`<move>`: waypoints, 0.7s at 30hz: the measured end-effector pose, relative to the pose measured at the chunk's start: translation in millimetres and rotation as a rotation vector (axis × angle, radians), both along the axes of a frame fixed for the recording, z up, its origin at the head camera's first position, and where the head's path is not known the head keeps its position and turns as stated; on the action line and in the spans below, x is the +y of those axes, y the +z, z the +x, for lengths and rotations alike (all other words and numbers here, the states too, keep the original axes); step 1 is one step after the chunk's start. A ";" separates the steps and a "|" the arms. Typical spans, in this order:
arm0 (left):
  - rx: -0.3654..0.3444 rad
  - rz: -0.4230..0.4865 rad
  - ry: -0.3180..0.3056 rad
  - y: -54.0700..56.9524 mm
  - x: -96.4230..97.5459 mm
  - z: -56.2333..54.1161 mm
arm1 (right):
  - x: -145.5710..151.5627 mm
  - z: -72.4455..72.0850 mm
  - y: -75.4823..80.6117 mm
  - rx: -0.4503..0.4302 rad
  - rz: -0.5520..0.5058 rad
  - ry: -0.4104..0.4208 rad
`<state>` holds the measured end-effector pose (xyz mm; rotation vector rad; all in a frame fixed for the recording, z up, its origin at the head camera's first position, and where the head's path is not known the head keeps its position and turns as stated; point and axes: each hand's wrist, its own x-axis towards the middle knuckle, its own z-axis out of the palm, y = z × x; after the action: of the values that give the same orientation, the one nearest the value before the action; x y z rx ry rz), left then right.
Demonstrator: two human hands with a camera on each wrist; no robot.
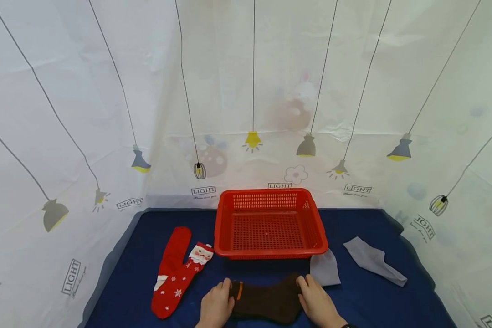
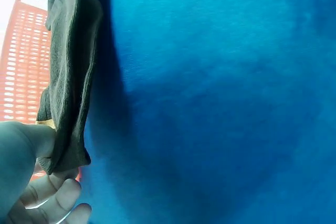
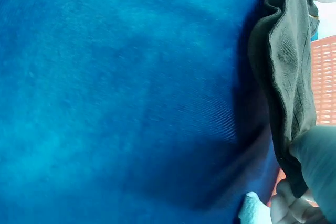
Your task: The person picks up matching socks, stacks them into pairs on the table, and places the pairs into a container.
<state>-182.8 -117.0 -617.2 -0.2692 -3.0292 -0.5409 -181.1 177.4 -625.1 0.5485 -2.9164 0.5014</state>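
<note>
A dark brown sock (image 1: 266, 300) with a small orange mark stretches sideways between my two hands at the front of the table. My left hand (image 1: 217, 304) pinches its end beside the orange mark, thumb on one face and fingers behind in the left wrist view. At the opposite end my right hand (image 1: 318, 301) grips the sock between thumb and fingers. Two layers of brown knit (image 2: 73, 77) show along its lower edge in the left wrist view. Just beyond the right hand lies a grey sock (image 1: 325, 269), partly hidden by the basket rim.
A red plastic basket (image 1: 271, 253) stands at the back middle, behind the brown sock. To its left lie a plain-looking red sock (image 1: 175, 248) and a red Santa sock (image 1: 180, 282). Another grey sock (image 1: 375, 262) lies at the right on the dark blue cloth (image 1: 123, 291).
</note>
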 end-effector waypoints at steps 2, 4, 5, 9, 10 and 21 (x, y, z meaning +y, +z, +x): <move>0.012 0.003 -0.008 5.4 -0.1 -0.6 | 0.3 0.0 4.3 0.026 0.005 -0.008; 0.015 0.001 -0.014 10.6 0.1 -1.2 | 0.7 0.3 8.3 0.055 0.010 -0.017; 0.012 0.000 -0.017 13.0 0.3 -1.6 | 1.0 0.4 10.2 0.070 0.011 -0.021; -0.002 0.004 -0.024 21.6 1.3 -2.8 | 2.7 1.0 18.8 0.091 0.005 -0.029; 0.002 0.006 -0.026 23.4 1.5 -3.1 | 3.3 1.1 21.2 0.095 0.005 -0.031; 0.087 0.017 -0.051 34.2 7.5 -7.4 | 9.4 -1.6 37.0 0.170 -0.007 -0.037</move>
<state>-190.1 -109.5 -583.0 -0.3605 -2.9394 -0.5432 -182.7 186.9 -588.1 0.5088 -2.7572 0.4373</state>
